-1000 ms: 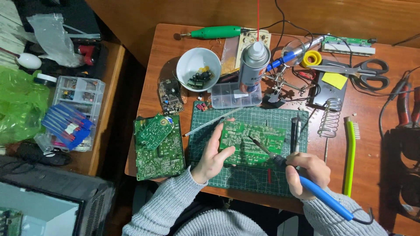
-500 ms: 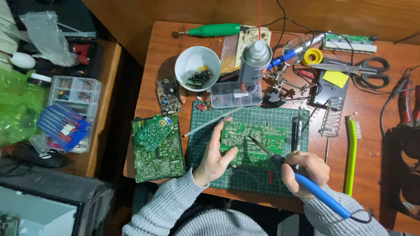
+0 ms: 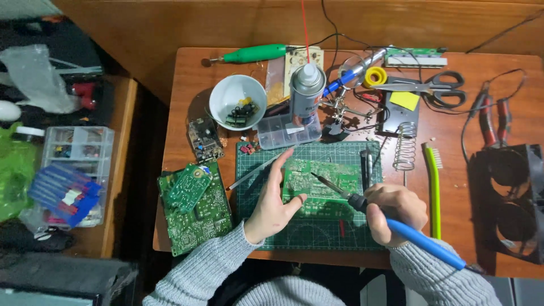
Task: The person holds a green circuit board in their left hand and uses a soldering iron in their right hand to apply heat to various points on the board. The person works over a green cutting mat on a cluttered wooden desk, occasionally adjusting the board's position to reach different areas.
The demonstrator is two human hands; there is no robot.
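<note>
Tabletop (image 3: 226,266): brown wood, crowded with tools; it carried a green cutting mat (image 3: 317,235) near the front edge.
Circuit board (image 3: 326,181): lay flat on the mat, between the two hands. It looked stiff, thin and light, probably fragile at its soldered parts, so best held by its bare edges.
Left hand (image 3: 272,207): rested open on the mat, fingers stretched along the board's left edge, thumb pressed onto the board to steady it.
Right hand (image 3: 396,212): closed around the blue-handled soldering iron (image 3: 385,218), its tip resting on the board's upper middle. The handle seemed light and firm; the metal end was not for touching.
Spare boards (image 3: 195,207): two green ones stacked left of the mat.
White bowl (image 3: 224,96): held small loose electronic parts, some yellow, some dark.
Clear plastic box (image 3: 283,133): behind the mat, compartments seemingly near empty.
Spray can (image 3: 307,90): upright just behind that box.
</note>
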